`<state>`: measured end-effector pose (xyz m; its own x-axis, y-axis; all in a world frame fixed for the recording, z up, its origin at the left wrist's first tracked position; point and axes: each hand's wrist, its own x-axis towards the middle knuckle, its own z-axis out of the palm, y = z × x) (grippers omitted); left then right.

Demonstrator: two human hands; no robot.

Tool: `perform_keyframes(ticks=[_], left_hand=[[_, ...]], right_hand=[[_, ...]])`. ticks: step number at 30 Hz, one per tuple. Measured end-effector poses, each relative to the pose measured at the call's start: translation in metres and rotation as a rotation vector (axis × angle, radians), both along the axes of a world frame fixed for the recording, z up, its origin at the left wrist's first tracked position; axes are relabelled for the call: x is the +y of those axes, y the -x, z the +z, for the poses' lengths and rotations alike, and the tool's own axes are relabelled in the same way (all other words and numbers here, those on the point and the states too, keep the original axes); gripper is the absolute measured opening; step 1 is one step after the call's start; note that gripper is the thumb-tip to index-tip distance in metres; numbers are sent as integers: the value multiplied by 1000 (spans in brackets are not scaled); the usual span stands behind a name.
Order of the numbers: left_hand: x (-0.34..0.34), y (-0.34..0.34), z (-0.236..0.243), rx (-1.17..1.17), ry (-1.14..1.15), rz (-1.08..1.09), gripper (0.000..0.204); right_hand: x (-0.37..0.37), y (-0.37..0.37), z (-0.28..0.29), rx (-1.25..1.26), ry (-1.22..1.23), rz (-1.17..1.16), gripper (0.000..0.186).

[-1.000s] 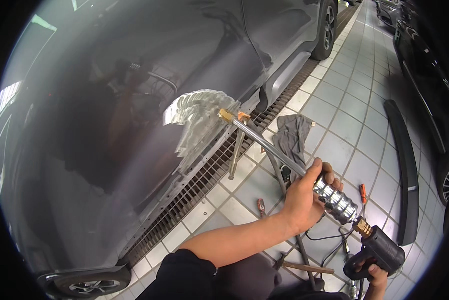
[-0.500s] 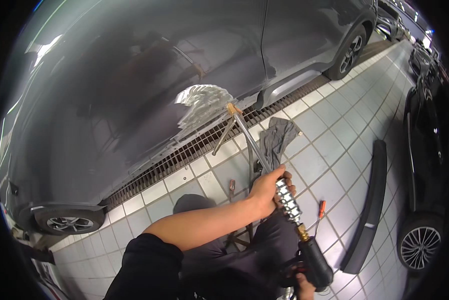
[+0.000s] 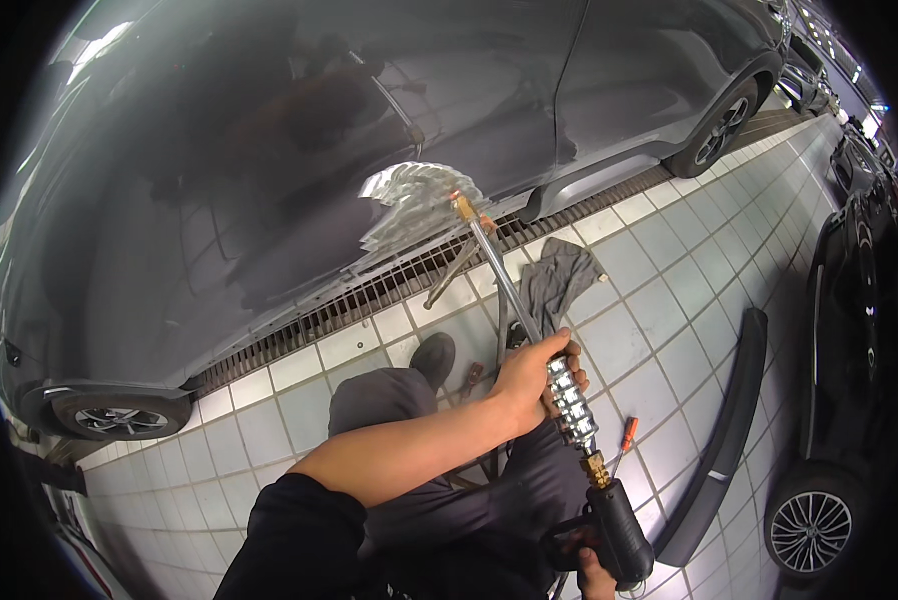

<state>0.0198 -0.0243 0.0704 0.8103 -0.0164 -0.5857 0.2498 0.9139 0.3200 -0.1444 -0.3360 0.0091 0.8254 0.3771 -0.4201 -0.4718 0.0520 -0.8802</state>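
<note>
A long steel rod tool (image 3: 502, 268) runs from its brass-coloured tip (image 3: 466, 208) at a sanded, bare-metal patch (image 3: 409, 200) low on a grey car door (image 3: 449, 90) down to a black pistol-grip body (image 3: 614, 525). Whether the tip touches the metal I cannot tell. My left hand (image 3: 539, 380) is closed around the tool near its ribbed chrome cylinder (image 3: 571, 398). At the bottom, my right hand (image 3: 594, 572) holds the pistol grip, its fingers partly hidden.
Under the car runs a drain grate (image 3: 289, 332). On the tiled floor lie a grey cloth (image 3: 557, 272), an orange-handled tool (image 3: 629, 435) and a long black trim piece (image 3: 719, 440). A dark car (image 3: 849, 350) stands at the right; behind the rod is a metal bar (image 3: 447, 275).
The view has turned, bringing more floor, my legs and a shoe into sight. The tool now stands more upright in the picture, both hands still on it, its tip near the patch.
</note>
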Motion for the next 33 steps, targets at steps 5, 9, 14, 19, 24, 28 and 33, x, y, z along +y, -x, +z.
perform_keyframes(ticks=[5, 9, 14, 19, 24, 28, 33], left_hand=[[14, -11, 4, 22, -154, 37, 26], [-15, 11, -6, -88, 40, 102, 23], [-17, 9, -7, -20, -88, 109, 23], [-9, 8, -10, -17, 33, 34, 23], [-9, 14, -16, -32, 73, 22, 22], [-4, 17, -13, -1, 64, 34, 22], [16, 3, -6, 49, 15, 76, 23]], right_hand=[[-3, -7, 4, -18, 6, 39, 24], [-1, -11, 5, -16, -31, 67, 24], [11, -4, 23, 416, -570, -193, 34], [11, 7, 2, 173, -143, -86, 37], [-2, 16, -8, 48, 66, 56, 31], [0, 20, -15, 35, 92, 66, 32], [2, 19, -8, 104, 14, 77, 29]])
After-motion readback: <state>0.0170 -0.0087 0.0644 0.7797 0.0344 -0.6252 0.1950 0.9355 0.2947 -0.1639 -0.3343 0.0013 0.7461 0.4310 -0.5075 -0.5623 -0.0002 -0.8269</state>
